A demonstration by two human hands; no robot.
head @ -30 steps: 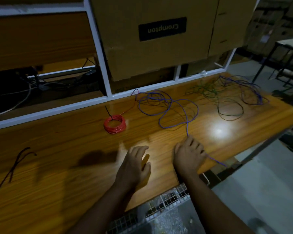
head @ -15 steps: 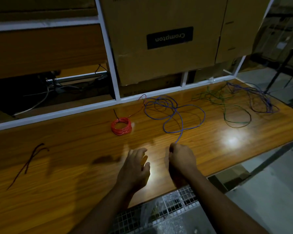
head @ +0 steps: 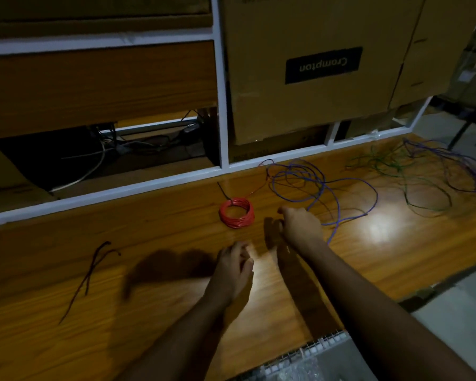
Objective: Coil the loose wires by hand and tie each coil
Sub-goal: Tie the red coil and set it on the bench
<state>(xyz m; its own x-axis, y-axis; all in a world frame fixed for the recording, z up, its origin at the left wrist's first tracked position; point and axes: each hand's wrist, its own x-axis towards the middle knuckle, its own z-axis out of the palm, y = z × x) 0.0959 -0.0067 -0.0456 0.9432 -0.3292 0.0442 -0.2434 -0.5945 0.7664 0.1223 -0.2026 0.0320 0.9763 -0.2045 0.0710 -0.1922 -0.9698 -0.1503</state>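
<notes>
Where boxes [head: 313, 78] loom, red coil [head: 236, 213], tangled wires [head: 412, 171]

Dim rm, wood bench [head: 66, 339], white frame [head: 221, 105], cardboard boxes [head: 300, 111]

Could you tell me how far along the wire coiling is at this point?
Done: the red wire coil lies wound on the wooden table. In hand: the right hand reaches the loose blue wire. Left: the blue, the tangled green wire and far purple wire.

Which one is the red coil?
Find the big box marked Crompton at the back of the table. Just in front of its left corner lies the red coil, a neat ring; the blue wire beside it sprawls loose.
</notes>
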